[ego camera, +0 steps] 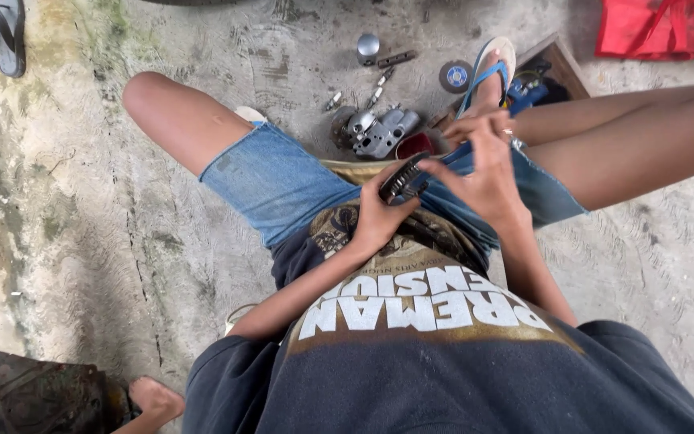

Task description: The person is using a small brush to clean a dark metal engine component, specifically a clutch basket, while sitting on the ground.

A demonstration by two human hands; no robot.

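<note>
I look straight down at my lap, squatting on a concrete floor. My left hand (375, 213) grips a small dark ridged metal part (403, 181) from below. Over that part my right hand (483, 165) bends its fingers, and its fingertips touch the part's upper end. Both hands hover above my denim shorts (279, 181) and dark printed shirt (411, 321).
On the floor ahead lie a silver metal engine part (379, 130), a small round metal cap (368, 45), several bolts (379, 90) and a grinding disc (455, 76). A red bag (659, 28) sits top right, a dark sandal (8, 34) top left.
</note>
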